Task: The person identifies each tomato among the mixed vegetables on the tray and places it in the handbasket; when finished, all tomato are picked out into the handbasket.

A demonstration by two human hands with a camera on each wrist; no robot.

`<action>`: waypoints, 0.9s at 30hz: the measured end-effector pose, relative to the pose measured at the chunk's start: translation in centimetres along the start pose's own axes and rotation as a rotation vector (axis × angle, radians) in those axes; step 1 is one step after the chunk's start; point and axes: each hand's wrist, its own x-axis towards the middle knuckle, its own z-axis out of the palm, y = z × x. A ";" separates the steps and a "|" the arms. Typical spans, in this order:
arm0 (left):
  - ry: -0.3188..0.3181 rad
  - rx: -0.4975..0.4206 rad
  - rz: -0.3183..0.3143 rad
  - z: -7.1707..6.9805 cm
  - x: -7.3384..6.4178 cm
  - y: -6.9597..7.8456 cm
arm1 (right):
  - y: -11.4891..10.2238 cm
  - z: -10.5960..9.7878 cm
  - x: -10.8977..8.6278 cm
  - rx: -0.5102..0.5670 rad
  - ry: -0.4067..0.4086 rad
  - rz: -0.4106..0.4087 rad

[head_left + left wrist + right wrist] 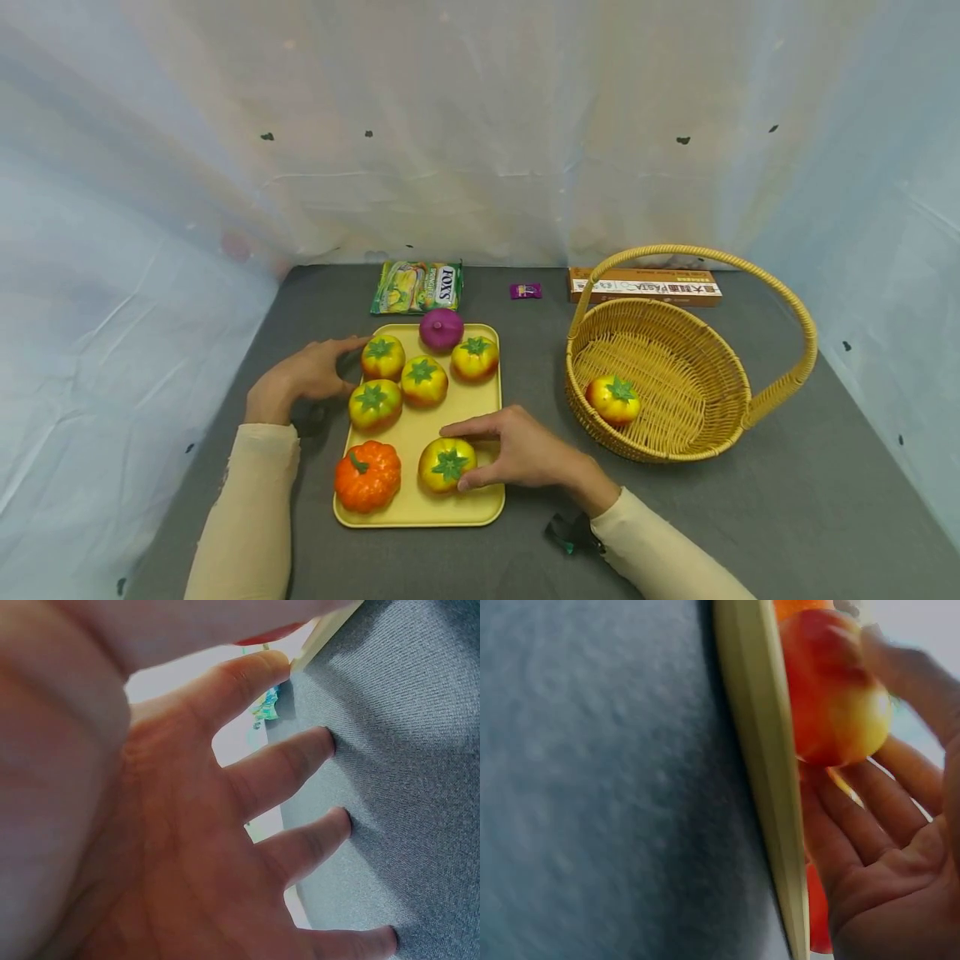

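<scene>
A yellow tray holds several yellow-red tomatoes with green star-shaped tops, an orange pumpkin and a purple onion-like vegetable. My right hand grips the front tomato between thumb and fingers, low over the tray; in the right wrist view this tomato sits against the fingers. On the tray's left side is my left hand, its thumb and index finger near the edge. Its fingers are spread, tips on the grey table, holding nothing.
To the right stands a wicker basket with a tall arched handle and one tomato inside. Behind the tray lie a green FOX'S packet, a small purple packet and a long pasta box. Pale sheeting encloses the table.
</scene>
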 end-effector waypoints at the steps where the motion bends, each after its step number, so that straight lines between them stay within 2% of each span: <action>1: 0.000 0.001 0.000 0.0 0.0 0.0 | 0.0 0.1 0.0 -0.007 -0.004 -0.002; 6: 0.002 0.005 0.005 0.0 0.0 0.1 | -0.4 -0.2 -0.6 -0.043 0.002 -0.028; 10: 0.003 0.002 0.009 0.1 0.1 0.0 | -1.2 -1.9 -2.6 -0.032 0.019 -0.007; 14: 0.004 -0.001 0.011 0.1 0.1 0.0 | -1.9 -4.4 -5.8 0.010 0.082 0.046; 18: 0.009 -0.001 0.019 0.1 0.1 0.0 | -2.1 -6.8 -9.3 0.034 0.191 0.064; 27: 0.005 0.000 0.012 0.0 0.1 -0.1 | -1.9 -12.3 -17.3 -0.089 0.399 0.214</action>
